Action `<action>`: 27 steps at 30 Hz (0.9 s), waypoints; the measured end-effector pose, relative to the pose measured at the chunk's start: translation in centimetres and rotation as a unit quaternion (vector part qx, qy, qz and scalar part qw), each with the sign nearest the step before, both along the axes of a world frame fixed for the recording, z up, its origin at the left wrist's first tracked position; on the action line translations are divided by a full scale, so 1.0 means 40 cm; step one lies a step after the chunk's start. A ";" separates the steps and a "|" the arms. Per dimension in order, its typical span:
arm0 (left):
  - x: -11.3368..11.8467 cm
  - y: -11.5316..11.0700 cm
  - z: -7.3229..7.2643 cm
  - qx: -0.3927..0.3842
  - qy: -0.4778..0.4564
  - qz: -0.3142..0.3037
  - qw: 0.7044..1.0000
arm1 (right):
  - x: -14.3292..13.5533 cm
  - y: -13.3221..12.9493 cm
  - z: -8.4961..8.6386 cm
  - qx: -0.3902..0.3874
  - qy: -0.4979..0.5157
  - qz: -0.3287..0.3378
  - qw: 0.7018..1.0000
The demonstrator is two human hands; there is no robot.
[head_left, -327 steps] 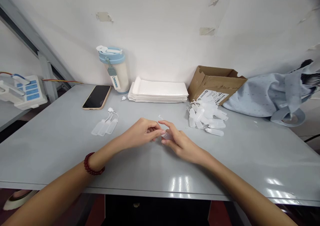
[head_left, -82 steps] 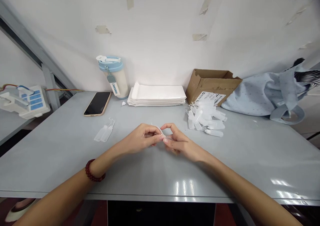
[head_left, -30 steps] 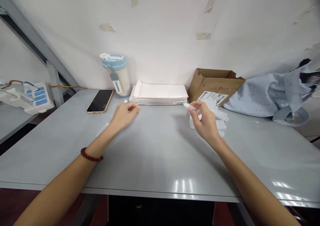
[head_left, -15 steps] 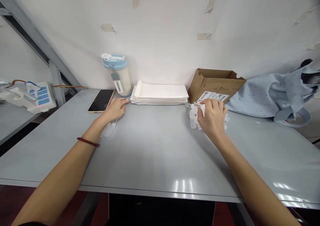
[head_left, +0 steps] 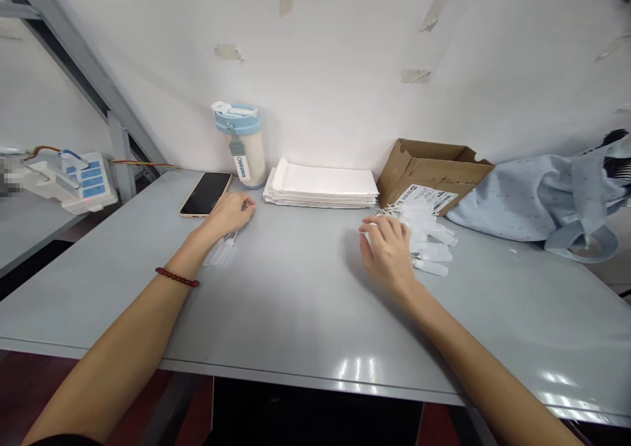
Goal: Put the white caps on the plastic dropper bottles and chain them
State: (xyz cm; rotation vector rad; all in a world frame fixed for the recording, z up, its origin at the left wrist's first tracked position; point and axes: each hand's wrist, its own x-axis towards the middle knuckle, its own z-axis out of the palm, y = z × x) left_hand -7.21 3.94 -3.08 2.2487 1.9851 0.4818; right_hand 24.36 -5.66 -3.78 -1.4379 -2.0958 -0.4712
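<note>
My left hand [head_left: 231,213] rests low over the left of the table, its fingers curled in and their tips close together. Anything between those fingertips is hidden. Below its wrist lie a few clear plastic tags [head_left: 221,252] with thin strings. My right hand [head_left: 388,252] hovers just left of a loose pile of white translucent tags [head_left: 434,252]. Its fingers are bent, with a gap between thumb and forefinger, and I see nothing held there. The hand covers part of the pile. Behind the tags stands an open cardboard box [head_left: 434,170] with a label.
A stack of white envelopes [head_left: 323,183] lies against the wall between both hands. Left of it are a blue-lidded tumbler [head_left: 246,147] and a phone [head_left: 206,193]. A light blue cloth bag [head_left: 522,196] slumps at right. A power strip [head_left: 89,183] sits far left.
My right hand has moved left and nearer to me, uncovering more of the tags. The left fingers have curled in from a more stretched pose. The whole view has shifted slightly.
</note>
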 end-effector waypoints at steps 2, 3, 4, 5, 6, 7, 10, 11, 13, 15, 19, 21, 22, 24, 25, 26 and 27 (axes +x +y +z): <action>-0.001 -0.003 0.004 0.005 -0.010 0.012 1.000 | -0.037 -0.014 -0.005 -0.035 0.003 0.050 0.998; -0.002 -0.004 0.006 0.009 -0.015 0.020 1.000 | -0.058 -0.020 -0.005 -0.054 0.004 0.079 0.995; -0.003 -0.005 0.008 0.014 -0.022 0.028 0.999 | -0.082 -0.025 -0.004 -0.077 0.002 0.111 0.991; -0.005 -0.005 0.010 0.020 -0.029 0.037 0.999 | -0.108 -0.029 -0.003 -0.100 -0.002 0.141 0.985; -0.006 -0.006 0.013 0.026 -0.036 0.045 0.998 | -0.136 -0.032 -0.001 -0.124 -0.006 0.165 0.979; -0.008 -0.006 0.015 0.034 -0.044 0.052 0.997 | -0.166 -0.032 0.002 -0.148 -0.010 0.181 0.972; -0.013 -0.007 0.024 0.057 -0.066 0.064 0.994 | -0.262 -0.017 0.007 -0.206 -0.019 0.226 0.952; -0.015 -0.008 0.027 0.064 -0.073 0.066 0.993 | -0.294 -0.007 0.007 -0.216 -0.015 0.235 0.948; -0.017 -0.010 0.033 0.076 -0.085 0.070 0.991 | -0.352 0.015 0.006 -0.233 0.000 0.247 0.941; -0.019 -0.011 0.037 0.085 -0.095 0.074 0.989 | -0.399 0.035 0.004 -0.255 0.023 0.253 0.933; -0.021 -0.011 0.038 0.096 -0.116 0.080 0.985 | -0.461 0.050 0.002 -0.286 0.042 0.245 0.925; -0.021 -0.010 0.036 0.101 -0.125 0.085 0.983 | -0.481 0.046 0.001 -0.279 0.033 0.240 0.929; -0.021 -0.010 0.035 0.103 -0.128 0.087 0.983 | -0.488 0.044 0.000 -0.274 0.030 0.235 0.932; -0.021 -0.009 0.034 0.106 -0.134 0.091 0.981 | -0.501 0.040 -0.005 -0.265 0.029 0.222 0.938; -0.020 -0.010 0.034 0.107 -0.137 0.092 0.980 | -0.506 0.039 -0.007 -0.263 0.029 0.216 0.940; -0.020 -0.010 0.035 0.107 -0.139 0.094 0.980 | -0.511 0.039 -0.010 -0.262 0.028 0.211 0.941; -0.020 -0.010 0.035 0.107 -0.141 0.095 0.980 | -0.514 0.040 -0.013 -0.262 0.027 0.207 0.942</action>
